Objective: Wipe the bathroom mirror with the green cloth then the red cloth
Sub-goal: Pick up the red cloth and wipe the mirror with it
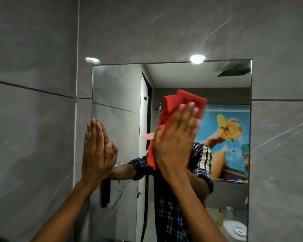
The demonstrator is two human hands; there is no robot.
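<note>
Near centre of the frame, the right hand (175, 137) presses the red cloth (180, 109) flat against the mirror (119, 88). Grip there is an open palm w/ fingers together, pinning the cloth to the glass rather than pinching it; the thumb side is blurred, so whether any fold is tucked under it can't be told. Cloth is folded, long axis running from lower left to upper right, sticking out past the fingertips at the top and hanging below the palm's left edge.

Left hand (96, 151) sits mid-left of the frame, flat on the mirror's left edge, fingers straight and together, holding nothing; looks like a brace.

Green cloth isn't in view, so probably the 2nd pass is on.

Key relation: cloth lies between palm and glass, roughly mid-mirror. Unwiped-looking glass lies up and left, toward the faint smears in the mirror's upper left, and to the right over the reflected poster (229, 137). Right hand is the nearer one for both; a sweep either way keeps the cloth's long axis across the stroke.
</note>
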